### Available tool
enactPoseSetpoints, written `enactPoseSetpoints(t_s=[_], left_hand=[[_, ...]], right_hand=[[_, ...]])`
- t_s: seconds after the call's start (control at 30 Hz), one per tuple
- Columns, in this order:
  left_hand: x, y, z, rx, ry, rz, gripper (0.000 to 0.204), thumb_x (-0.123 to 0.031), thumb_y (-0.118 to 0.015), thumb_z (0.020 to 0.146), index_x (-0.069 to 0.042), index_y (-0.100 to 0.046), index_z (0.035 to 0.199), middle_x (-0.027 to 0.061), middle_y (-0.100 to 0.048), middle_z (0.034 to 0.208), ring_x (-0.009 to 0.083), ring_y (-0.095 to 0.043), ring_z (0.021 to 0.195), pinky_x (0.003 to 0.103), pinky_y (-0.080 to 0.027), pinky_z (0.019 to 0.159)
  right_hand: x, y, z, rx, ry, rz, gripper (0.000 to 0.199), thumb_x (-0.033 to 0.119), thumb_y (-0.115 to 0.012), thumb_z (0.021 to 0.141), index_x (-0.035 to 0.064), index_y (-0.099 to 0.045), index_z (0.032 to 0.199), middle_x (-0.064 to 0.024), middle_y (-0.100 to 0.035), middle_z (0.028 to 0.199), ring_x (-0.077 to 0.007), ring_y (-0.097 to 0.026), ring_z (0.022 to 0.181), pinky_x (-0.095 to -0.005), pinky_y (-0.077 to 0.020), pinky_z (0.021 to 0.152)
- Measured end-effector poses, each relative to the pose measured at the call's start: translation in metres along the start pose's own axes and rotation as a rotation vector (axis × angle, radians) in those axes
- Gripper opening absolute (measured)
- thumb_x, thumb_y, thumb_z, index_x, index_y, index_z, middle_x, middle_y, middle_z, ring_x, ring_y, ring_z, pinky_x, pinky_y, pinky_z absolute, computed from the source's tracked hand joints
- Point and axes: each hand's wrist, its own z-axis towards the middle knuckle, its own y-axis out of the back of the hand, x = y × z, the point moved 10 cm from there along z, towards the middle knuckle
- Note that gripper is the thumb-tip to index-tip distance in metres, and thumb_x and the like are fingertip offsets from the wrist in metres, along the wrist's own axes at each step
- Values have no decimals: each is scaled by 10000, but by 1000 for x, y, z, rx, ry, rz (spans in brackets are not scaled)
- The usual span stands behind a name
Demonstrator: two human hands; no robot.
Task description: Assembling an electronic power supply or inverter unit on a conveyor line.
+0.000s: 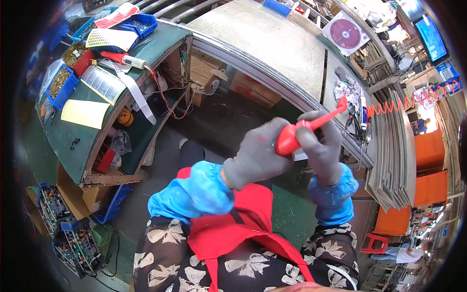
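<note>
Workshop: pale table (262, 39) at 12 o'clock, green bench (68, 146) at 10.
Bottle (286, 141): between both hands; smooth, red, looks plastic, rounded fat end.
Long axis: slanted, thin tapered spout (328, 118) toward 2 o'clock, fat end toward 8.
Left hand (259, 155): grey knit glove, fingers wrapped round fat end; Bottle at its 2 o'clock.
Right hand (323, 146): grey glove, pinching near neck (303, 124), exact contact partly hidden; Bottle at its 9.
Nearer: neither, both touching.
Sleeves (202, 187): blue, crinkled.
Apron (255, 202): red cloth.

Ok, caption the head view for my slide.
Gloved left hand and right hand hold a red bottle with a long spout, a green workbench at left.
</note>
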Motion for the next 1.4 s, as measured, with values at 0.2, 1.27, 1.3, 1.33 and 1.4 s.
enactPoseSetpoints(t_s=[0.2, 1.27, 1.3, 1.33, 1.4], left_hand=[[20, -5, -3, 175, 135, -113, 485, -85, -790, 651, -35, -591, 1091, 80, -641, 894, 173, -630, 753, 297, -517, 703], [18, -51, -16, 248, 175, -104, 456, -108, -749, 670, -34, -588, 1090, 127, -665, 857, 274, -689, 773, 367, -529, 697], [20, -52, -16, 212, 170, -26, 459, -120, -754, 666, -35, -587, 1086, 145, -664, 860, 291, -689, 778, 374, -529, 698], [22, -52, -17, 178, 165, 52, 463, -132, -759, 662, -35, -587, 1081, 163, -663, 864, 309, -690, 783, 382, -528, 700], [29, -52, -17, 159, 187, 163, 473, -150, -768, 656, -36, -587, 1077, 174, -661, 858, 315, -687, 781, 385, -527, 701]], right_hand=[[-18, -8, -5, 7, -81, 99, 249, 114, -710, 829, -17, -607, 1014, -24, -621, 853, -75, -564, 767, -244, -475, 682], [-33, 19, -30, -138, 85, 51, 39, 21, -615, 825, 0, -612, 858, -36, -608, 755, -94, -573, 701, -278, -481, 626], [-39, 21, -30, -165, 74, 53, 50, 41, -635, 827, 2, -615, 851, -43, -608, 738, -90, -570, 685, -278, -479, 612], [-46, 22, -30, -193, 63, 55, 70, 61, -656, 830, 4, -618, 844, -50, -608, 721, -86, -567, 669, -278, -478, 598], [-56, 24, -30, -207, 24, 89, 143, 143, -657, 880, 6, -628, 849, -34, -610, 717, -83, -556, 675, -272, -474, 615]])
